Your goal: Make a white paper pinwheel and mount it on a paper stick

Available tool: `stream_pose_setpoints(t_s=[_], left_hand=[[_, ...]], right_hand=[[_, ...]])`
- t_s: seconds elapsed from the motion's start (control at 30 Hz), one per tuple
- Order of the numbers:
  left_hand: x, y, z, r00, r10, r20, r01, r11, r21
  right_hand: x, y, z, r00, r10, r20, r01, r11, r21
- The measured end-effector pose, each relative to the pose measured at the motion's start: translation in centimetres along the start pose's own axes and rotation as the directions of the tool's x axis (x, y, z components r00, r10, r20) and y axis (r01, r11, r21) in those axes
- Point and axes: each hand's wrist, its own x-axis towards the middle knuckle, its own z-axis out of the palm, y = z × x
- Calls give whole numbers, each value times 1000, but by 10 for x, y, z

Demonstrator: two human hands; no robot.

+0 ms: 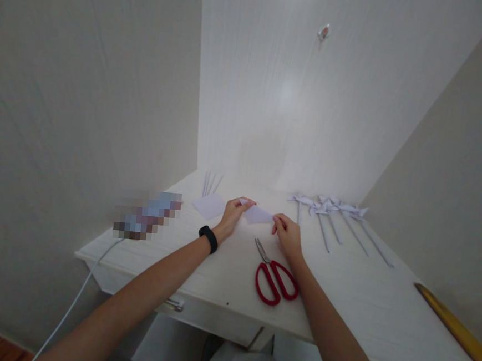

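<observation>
Held up between my two hands is a folded piece of white paper [258,214]. My left hand [234,213], with a black band on its wrist, pinches the paper's left corner. On the other side, my right hand [289,233] grips the right corner between thumb and fingers. Just below the paper, red-handled scissors [274,277] lie on the white table with their blades pointing away. To the left of my left hand rests another white paper sheet [209,206], with several thin paper sticks [210,185] behind it.
Several paper pinwheels [331,206] on sticks lie at the back right. A blurred object [148,216] with a white cable [79,296] is at the left edge. A yellow tool [450,325] lies by the right wall. Walls enclose the table [359,312].
</observation>
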Motion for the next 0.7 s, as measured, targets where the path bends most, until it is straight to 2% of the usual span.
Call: stream_pose_setpoints(t_s=[0.23,0.37,0.47,0.57,0.63,0.7], left_hand=[[4,-2,-3,997,-40,-72,40,999,2],[6,-5,-2,995,-64,-78,57,995,-84],[6,-6,-4,996,-45,-73,41,998,-53],[5,-4,-4,999,27,-27,-25,999,46],[2,-2,-1,994,92,57,-98,989,112],[-3,2,4,972,162,169,-192,965,180]], right_hand=[[1,6,2,999,27,-33,-23,992,124],[2,6,2,998,42,-46,-36,992,119],[3,8,3,997,41,-59,-35,995,98],[5,12,4,991,-51,-123,55,998,27],[6,13,4,976,-165,-146,160,986,-45],[5,12,5,956,-271,-114,259,960,-108]])
